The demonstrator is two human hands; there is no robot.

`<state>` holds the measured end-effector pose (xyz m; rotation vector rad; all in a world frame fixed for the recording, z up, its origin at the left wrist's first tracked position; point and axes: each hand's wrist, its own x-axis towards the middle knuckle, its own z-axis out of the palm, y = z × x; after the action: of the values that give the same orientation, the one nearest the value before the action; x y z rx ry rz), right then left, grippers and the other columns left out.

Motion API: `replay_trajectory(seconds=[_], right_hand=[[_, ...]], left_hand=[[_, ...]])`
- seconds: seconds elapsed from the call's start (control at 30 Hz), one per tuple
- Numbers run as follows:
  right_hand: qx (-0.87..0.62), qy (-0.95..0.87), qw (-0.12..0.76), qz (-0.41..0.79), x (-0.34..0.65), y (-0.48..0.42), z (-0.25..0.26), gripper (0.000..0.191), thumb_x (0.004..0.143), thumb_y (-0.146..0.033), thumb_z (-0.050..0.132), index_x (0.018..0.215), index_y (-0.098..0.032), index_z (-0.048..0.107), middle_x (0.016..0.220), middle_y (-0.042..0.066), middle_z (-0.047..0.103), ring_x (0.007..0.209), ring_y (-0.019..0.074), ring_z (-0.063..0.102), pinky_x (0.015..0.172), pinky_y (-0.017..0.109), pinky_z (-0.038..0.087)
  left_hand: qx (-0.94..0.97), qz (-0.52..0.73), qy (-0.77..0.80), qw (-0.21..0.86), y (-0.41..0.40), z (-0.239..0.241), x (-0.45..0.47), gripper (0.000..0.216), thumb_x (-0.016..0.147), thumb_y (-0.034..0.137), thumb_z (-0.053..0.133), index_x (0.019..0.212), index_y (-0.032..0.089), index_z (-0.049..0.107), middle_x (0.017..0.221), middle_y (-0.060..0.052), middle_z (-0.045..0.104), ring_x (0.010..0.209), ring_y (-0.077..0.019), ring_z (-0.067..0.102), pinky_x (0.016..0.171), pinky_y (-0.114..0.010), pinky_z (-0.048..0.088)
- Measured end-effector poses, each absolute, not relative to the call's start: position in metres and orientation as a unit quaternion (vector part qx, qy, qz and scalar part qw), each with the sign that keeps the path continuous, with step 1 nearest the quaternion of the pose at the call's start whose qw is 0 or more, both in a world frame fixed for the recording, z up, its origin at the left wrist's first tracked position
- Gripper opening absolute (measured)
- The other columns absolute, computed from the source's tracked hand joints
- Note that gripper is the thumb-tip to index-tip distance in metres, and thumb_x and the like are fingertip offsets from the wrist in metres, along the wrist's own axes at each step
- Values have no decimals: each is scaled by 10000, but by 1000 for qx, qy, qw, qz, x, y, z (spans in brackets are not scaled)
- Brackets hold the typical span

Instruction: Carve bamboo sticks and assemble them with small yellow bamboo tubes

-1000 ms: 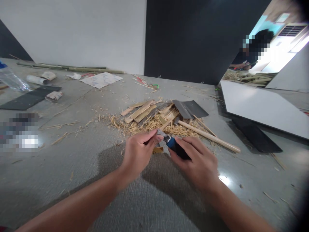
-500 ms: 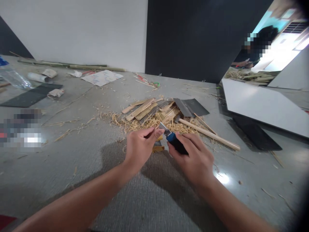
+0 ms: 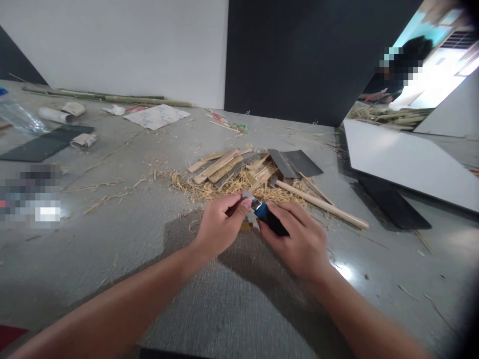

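1. Grip of the right hand (image 3: 305, 242): fingers wrapped closely round the black-and-blue-handled knife with a short silver blade (image 3: 262, 211), its blade angled over toward the other hand.
2. Left hand (image 3: 220, 224): thumb and fingers are pinched together beside the blade. They appear to have hold of a slim, pale wooden strip (image 3: 256, 186), though much of it is hidden and its far end is hard to tell from the pile behind.
3. Knife and strip come together between the two hands, above the grey floor (image 3: 123, 214), on the wearer's side of a heap of curly, straw-coloured shavings (image 3: 187, 187).
4. Judging by that heap, a good deal of paring is done; with the blade at the strip, this piece looks unfinished. How many pieces are left cannot be told.
5. Near the hands: one knife, one strip, one hammer-like tool with a round, pale wooden handle (image 3: 322, 204), one creased dark-grey sheet (image 3: 295, 163). Several flat tan wooden offcuts (image 3: 217, 167) overlap too much for a sure count.
6. Farther off: one flat, black, phone-like slab (image 3: 394, 203), one glossy white panel (image 3: 400, 159), one clear plastic bottle (image 3: 22, 117), three pieces of rolled whitish paper (image 3: 56, 115), and one other person (image 3: 392, 82) at upper right.
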<state>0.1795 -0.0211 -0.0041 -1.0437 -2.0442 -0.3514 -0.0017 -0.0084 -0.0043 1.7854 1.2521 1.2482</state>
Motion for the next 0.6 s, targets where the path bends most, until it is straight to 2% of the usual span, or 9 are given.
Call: replay_trajectory(seconds=[0.27,0.47,0.6], right_hand=[[-405,-803,411,-147,180,-19,-4,256,814,-228,683,1049,-132,655,931,84,681,844,184,667,740,299,552],[-407,-799,420,-139,180,-19,-4,253,811,-231,683,1049,-148,656,933,80,684,843,182,669,743,304,557],[-409,-797,420,-146,179,-20,-4,256,805,-231,690,1046,-148,660,924,79,684,835,183,672,733,302,561]], left_hand=[[674,465,495,290,-8,-1,-3,400,918,394,521,594,169,453,551,44,335,524,-87,333,477,-225,243],[670,469,498,287,-8,-1,-3,369,906,387,541,612,164,529,570,26,461,555,-99,423,500,-218,308],[658,482,507,278,-7,-3,-3,309,892,398,563,713,164,659,613,0,578,589,-121,505,516,-223,357]])
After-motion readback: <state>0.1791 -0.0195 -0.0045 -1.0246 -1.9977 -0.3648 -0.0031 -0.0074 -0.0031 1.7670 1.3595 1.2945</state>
